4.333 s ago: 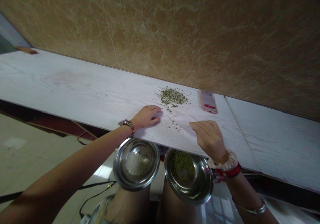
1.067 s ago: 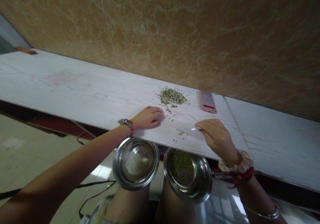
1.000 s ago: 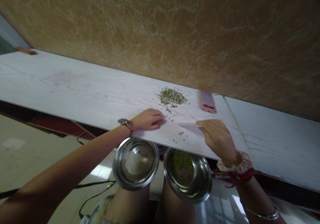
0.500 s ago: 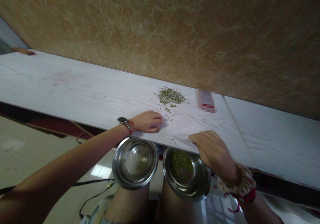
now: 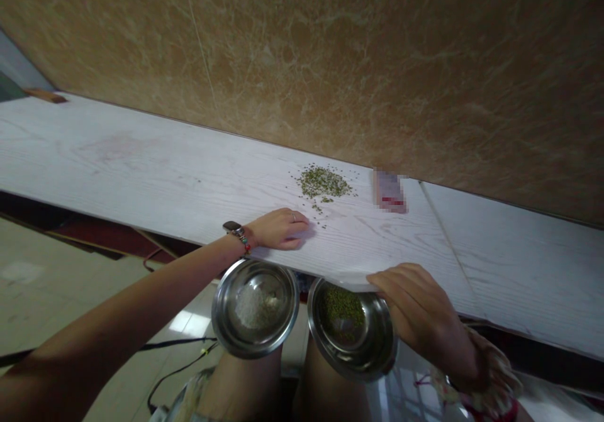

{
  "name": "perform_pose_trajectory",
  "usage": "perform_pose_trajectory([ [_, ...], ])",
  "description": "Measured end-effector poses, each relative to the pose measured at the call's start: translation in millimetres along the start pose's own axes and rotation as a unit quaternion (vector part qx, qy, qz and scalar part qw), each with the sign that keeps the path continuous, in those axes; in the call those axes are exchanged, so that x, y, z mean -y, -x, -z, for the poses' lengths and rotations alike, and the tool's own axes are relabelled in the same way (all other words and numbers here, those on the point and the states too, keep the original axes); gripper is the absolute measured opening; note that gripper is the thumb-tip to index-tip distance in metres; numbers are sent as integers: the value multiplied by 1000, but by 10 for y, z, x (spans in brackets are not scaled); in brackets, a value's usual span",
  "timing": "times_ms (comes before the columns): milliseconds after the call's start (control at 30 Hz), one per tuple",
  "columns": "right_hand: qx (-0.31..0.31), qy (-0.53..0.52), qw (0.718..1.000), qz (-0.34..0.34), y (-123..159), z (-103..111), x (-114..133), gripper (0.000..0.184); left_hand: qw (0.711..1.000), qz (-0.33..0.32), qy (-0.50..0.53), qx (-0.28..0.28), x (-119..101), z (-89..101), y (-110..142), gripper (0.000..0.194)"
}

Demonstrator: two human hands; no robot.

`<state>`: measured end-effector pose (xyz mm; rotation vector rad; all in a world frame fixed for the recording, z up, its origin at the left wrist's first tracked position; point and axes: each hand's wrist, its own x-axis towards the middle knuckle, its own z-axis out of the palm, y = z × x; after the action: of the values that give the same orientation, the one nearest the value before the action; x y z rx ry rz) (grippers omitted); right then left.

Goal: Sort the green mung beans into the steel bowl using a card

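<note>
My right hand [image 5: 419, 299] pinches a thin white card-like piece [image 5: 352, 280] at the front edge of the white board. The piece reaches over the rim of a steel bowl [image 5: 389, 353], which has green mung beans [image 5: 342, 309] in it. On the board, my left hand [image 5: 280, 228] rests with loosely bent fingers, thumb apart, and nothing seen in it. Just beyond its fingertips lies a spread of mung beans [image 5: 323, 182], with a few strays nearer the hand. A second steel bowl [image 5: 221, 331], holding whitish bits, sits below my left wrist.
A blurred-out flat object [image 5: 391, 192] lies by the wall, right of the loose beans. The long white board [image 5: 155, 164] runs along a brown marbled wall [image 5: 302, 51]. Both bowls stand over my legs. A dark cable [image 5: 165, 375] crosses the tiled floor at left.
My right hand has drawn toward me and slightly right with the white piece, from the board to its front edge over the bowl. Stray beans near that edge are gone. My left hand has hardly moved.
</note>
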<state>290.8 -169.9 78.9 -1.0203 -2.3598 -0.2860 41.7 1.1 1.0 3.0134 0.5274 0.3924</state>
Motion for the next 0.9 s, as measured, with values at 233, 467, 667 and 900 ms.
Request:
perform_pose_trajectory([
  [233, -86, 72, 993, -31, -92, -160, -312, 20, 969, 233, -24, -80, 41, -68, 7, 31],
  [467, -99, 129, 986, -36, -263, -474, -617, 19, 960, 273, -18, -60, 42, -70, 10, 38],
  [667, -79, 124, 989, -24, -260, -485, -536, 20, 956, 291, -12, -30, 23, -51, -15, 43],
  [900, -61, 156, 986, -17, -297, -552, -591, 20, 953, 303, -14, -21, -4, -24, -28, 45],
])
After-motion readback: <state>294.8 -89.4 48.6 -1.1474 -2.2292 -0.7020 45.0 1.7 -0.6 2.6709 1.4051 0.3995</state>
